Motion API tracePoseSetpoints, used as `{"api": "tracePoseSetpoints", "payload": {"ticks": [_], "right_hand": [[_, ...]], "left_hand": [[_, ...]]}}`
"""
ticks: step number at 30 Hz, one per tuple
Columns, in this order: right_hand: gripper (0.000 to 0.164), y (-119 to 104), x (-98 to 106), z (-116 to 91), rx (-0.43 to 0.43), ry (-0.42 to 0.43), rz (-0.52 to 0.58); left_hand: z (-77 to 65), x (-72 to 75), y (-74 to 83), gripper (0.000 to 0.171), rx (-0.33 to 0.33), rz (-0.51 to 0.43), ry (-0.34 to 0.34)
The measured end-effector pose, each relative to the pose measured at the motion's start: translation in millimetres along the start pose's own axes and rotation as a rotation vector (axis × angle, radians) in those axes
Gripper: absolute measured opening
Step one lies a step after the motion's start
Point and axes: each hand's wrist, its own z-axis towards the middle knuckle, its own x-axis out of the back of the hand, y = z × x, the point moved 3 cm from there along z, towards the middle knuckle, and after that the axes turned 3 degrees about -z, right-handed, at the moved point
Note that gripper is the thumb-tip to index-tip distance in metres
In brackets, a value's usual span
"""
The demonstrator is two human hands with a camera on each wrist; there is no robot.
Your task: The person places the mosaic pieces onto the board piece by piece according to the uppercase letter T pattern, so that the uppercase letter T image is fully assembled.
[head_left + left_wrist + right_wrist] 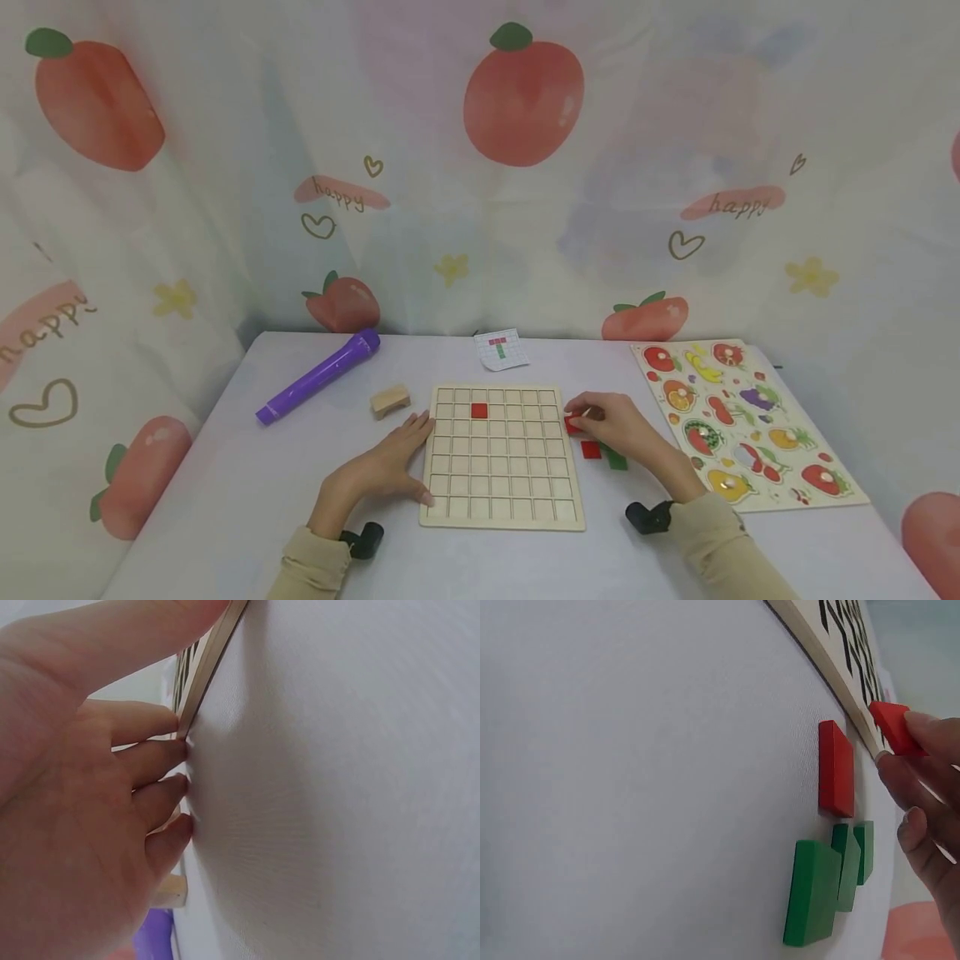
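Observation:
A wooden grid board (501, 514) lies in the middle of the table, with one red square tile (479, 410) in its second row. My left hand (378, 467) rests along the board's left edge, fingers extended and thumb near the lower left corner. At the board's right edge, my right hand (618, 423) pinches another red square tile (897, 729) between thumb and finger. Below that hand, a third red tile (836, 769) lies on the table beside several green tiles (812, 894). In the head view the right hand partly hides the green ones.
Behind the board lies a small paper card (502, 350) with a red and green T on a grid. A wooden block (391, 401) and a purple microphone-shaped object (318, 377) are at left. A fruit puzzle board (757, 433) covers the right side.

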Motion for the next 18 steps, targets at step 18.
{"api": "tracePoseSetpoints", "payload": {"ticks": [18], "right_hand": [[0.020,-22.3,-22.3,24.1,-0.056,0.030,0.165]], "left_hand": [[-1.1,1.8,1.2,0.117,-0.010,0.006,0.006]]}}
